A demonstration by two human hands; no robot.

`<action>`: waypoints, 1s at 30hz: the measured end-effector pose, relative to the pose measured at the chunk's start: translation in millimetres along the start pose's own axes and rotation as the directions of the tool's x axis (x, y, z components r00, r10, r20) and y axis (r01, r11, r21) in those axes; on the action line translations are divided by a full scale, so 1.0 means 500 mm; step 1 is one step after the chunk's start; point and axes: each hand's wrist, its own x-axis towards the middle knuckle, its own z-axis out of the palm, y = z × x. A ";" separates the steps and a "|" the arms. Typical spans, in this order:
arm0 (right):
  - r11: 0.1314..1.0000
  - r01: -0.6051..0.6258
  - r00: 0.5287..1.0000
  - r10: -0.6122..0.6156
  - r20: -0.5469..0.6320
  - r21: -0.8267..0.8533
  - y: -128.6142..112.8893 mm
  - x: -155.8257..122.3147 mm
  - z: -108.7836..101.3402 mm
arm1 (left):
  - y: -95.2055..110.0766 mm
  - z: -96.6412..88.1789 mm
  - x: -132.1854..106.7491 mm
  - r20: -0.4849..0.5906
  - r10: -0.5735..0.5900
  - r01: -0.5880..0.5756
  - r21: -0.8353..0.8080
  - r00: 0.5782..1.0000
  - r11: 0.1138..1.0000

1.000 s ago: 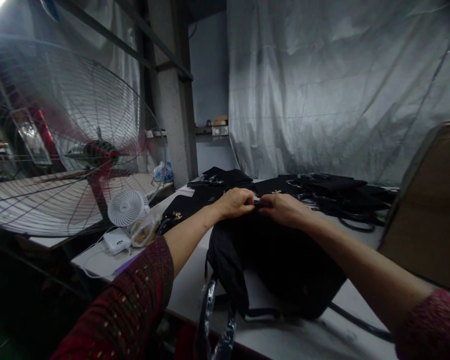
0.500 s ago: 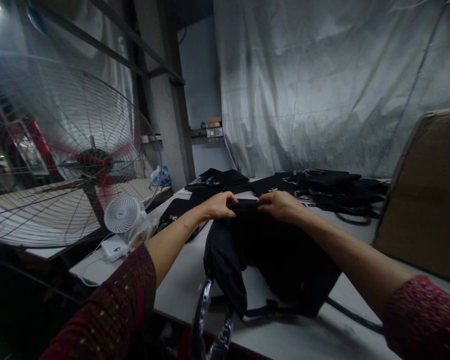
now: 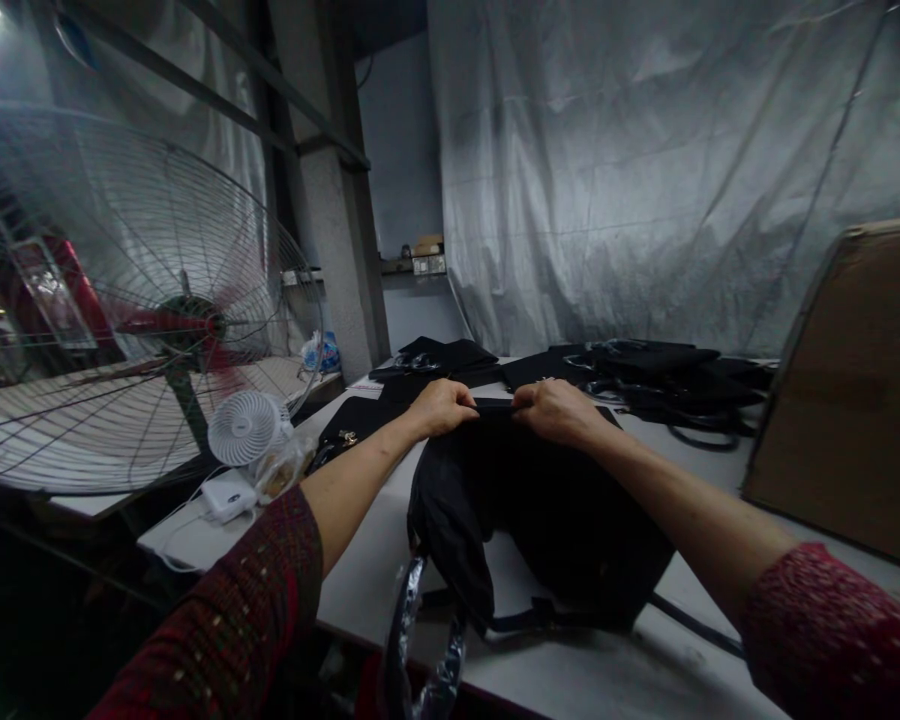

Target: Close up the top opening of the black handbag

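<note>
A black handbag stands on the white table in front of me, its dark inside facing my way. My left hand pinches the far upper edge of the bag. Close beside it, my right hand grips the same edge, fingers folded over it. A plastic-wrapped handle hangs from the bag's near left side over the table's front edge. On the right, a dark strap runs out from under the bag. The bag's far side is hidden.
More black bags with wrapped handles lie along the back of the table. To the left are a large caged fan, a small white fan and a white box with cables. A cardboard box stands at the right.
My left hand has shifted slightly right along the bag's edge, its fingers closing more tightly. My right hand has barely moved, and the bag stays in nearly the same place.
</note>
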 end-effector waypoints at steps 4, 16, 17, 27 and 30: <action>0.998 0.060 0.998 -0.061 0.023 0.022 0.002 0.008 0.003 | 0.006 0.000 0.001 -0.005 0.030 -0.030 0.049 1.000 0.998; 0.994 0.096 0.993 -0.100 -0.059 -0.056 -0.041 0.002 0.026 | 0.030 -0.010 -0.002 0.036 0.003 -0.005 0.055 0.999 0.998; 0.994 0.097 0.994 -0.100 -0.051 -0.056 -0.041 0.000 0.024 | 0.022 -0.017 -0.005 0.060 -0.029 0.029 0.009 0.998 1.000; 0.997 0.067 0.997 -0.068 -0.025 -0.040 -0.046 -0.005 0.013 | -0.007 -0.059 -0.042 0.184 -0.101 0.113 -0.054 0.978 0.992; 0.997 0.062 0.998 -0.063 -0.022 -0.044 -0.048 -0.004 0.013 | 0.002 -0.047 -0.024 0.136 -0.046 0.031 0.110 0.990 0.993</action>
